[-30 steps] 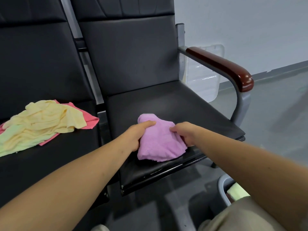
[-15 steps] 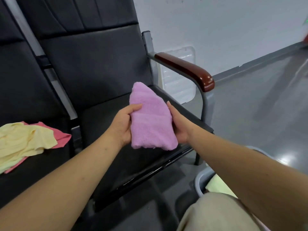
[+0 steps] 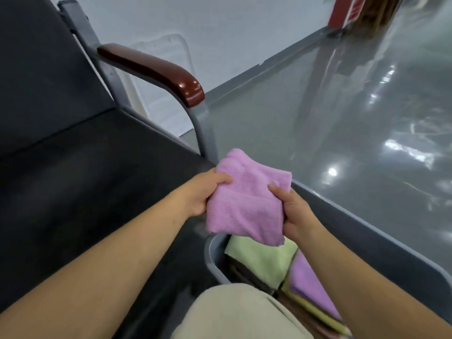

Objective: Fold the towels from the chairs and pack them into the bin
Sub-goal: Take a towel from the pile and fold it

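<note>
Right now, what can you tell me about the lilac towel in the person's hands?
The lilac towel looks like soft terry cloth, folded into a thick, slightly rumpled packet. It is held tilted in the air above the grey bin. The left hand grips its left edge and the right hand its right edge, thumbs on top. A folded green towel lies in the bin below it.
</note>
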The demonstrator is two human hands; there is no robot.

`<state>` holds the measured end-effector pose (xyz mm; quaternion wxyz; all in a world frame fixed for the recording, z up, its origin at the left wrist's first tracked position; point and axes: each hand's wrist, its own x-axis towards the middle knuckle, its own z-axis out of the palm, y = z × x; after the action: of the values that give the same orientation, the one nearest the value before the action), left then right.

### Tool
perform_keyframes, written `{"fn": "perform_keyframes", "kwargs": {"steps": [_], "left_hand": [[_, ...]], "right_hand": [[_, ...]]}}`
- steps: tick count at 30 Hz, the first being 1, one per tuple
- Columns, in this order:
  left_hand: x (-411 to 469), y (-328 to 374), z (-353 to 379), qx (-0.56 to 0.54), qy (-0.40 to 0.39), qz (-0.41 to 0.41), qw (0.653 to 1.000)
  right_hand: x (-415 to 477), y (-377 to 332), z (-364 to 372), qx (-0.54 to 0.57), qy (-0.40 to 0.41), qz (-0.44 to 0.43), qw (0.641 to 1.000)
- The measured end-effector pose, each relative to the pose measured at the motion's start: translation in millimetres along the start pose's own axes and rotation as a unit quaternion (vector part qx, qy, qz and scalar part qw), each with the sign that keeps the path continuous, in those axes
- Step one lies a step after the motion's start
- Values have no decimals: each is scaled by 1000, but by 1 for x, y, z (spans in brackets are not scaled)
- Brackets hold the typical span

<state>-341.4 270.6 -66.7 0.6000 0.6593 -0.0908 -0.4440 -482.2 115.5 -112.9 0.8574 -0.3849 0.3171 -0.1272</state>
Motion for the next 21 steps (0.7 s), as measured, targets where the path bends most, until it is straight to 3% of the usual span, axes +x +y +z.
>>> {"fn": "perform_keyframes", "kwargs": {"steps": [6,11,13,17,21], "left_hand": [[66,-59,86,92,-119,-59,987],[83,-109,151,90,-177,-89,976],[77,-136,166,140,-190,-92,967],[62,-172,170,394,-230,-22,890],[63,-168,166,456,-222,37,861]], "right_hand": [[-19,3,-108,-35,161,-55,985],[-45,17,-187,-63,293,-41,953],[-56,34,-212,-112,343,-18,932],[-71,70,-234,-203,363,33,909],[-72,76,-229,-262,381,-3,887]]}}
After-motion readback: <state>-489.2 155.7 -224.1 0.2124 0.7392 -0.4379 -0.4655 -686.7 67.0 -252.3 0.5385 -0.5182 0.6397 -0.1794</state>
